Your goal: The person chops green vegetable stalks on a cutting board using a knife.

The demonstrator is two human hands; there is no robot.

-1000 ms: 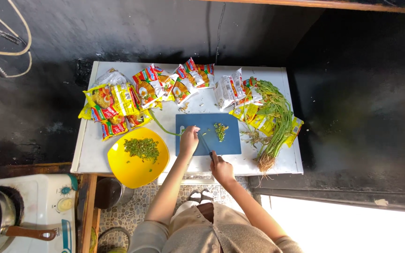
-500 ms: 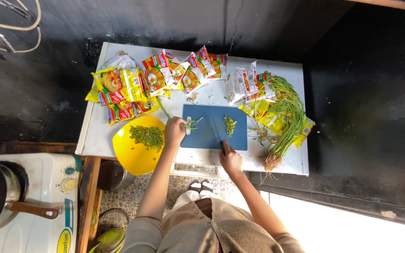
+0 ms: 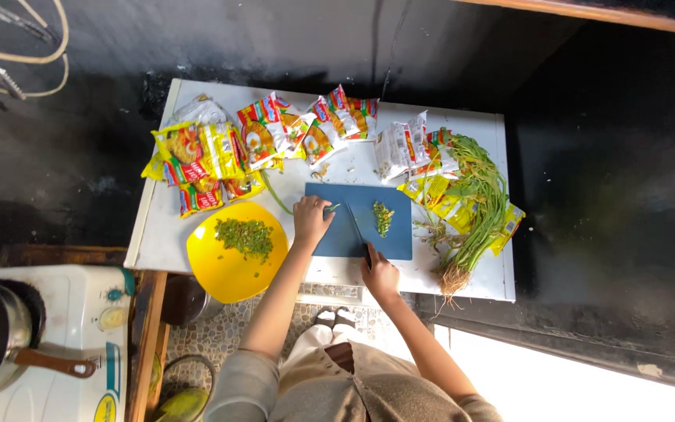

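Note:
A blue cutting board (image 3: 388, 242) lies on the white table (image 3: 166, 234). My left hand (image 3: 310, 221) rests on the board's left part, pinching a green stalk (image 3: 332, 208) down. My right hand (image 3: 380, 274) grips the handle of a knife (image 3: 357, 230) at the board's near edge, with the blade lying across the board toward the stalk. A small pile of chopped greens (image 3: 383, 218) sits on the board's right part. A yellow plate (image 3: 228, 266) with chopped greens (image 3: 245, 237) stands left of the board.
Several yellow, red and white snack packets (image 3: 275, 141) crowd the table's far side. A bunch of long green stalks with roots (image 3: 474, 207) lies at the right end. A white stove with a pot (image 3: 9, 344) stands at lower left. My feet (image 3: 333, 316) show under the table.
The view has shifted slightly. My left hand moved right from the plate's edge onto the board. My right hand stays at the board's near edge.

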